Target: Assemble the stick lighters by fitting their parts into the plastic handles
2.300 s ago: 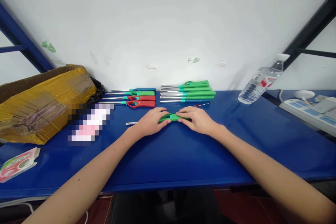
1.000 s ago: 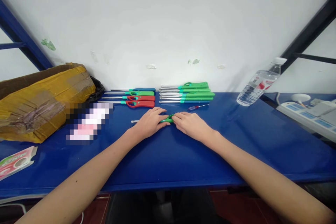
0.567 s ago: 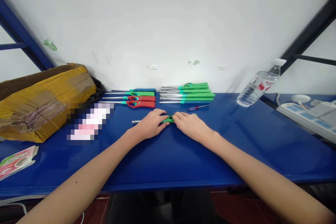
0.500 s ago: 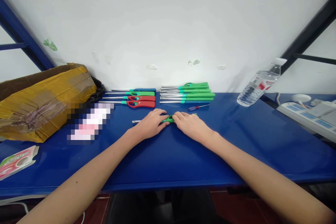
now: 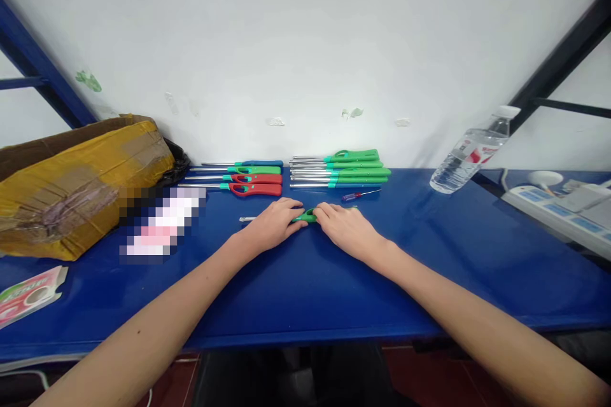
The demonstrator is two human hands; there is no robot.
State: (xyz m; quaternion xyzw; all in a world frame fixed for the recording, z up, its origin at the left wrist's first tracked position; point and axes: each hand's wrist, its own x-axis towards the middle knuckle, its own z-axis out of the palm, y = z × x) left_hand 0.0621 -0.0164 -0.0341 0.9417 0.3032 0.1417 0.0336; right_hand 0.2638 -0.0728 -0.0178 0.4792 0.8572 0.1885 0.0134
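A green long-necked gas lighter (image 5: 309,216) lies across the blue table, its metal tube pointing left. My left hand (image 5: 273,224) is closed over its front part, behind the tube tip. My right hand (image 5: 347,227) covers the handle with bent fingers, and most of the handle is hidden under it. Between the two hands the green trigger loop shows. Behind them lie two rows of similar lighters: red, green and blue ones (image 5: 255,189) on the left, mostly green ones (image 5: 360,173) on the right. A small screwdriver (image 5: 353,196) with a purple handle rests just beyond my right hand.
A taped yellow cardboard box (image 5: 90,184) stands at the left, beside a pixelated patch and a torn printed carton piece (image 5: 31,296). A water bottle (image 5: 470,156) stands at the back right. Farther right is a white power strip (image 5: 556,213). A wall closes off the back.
Both hands keep their hold on the green lighter, with hardly any movement. The view has shifted very slightly.
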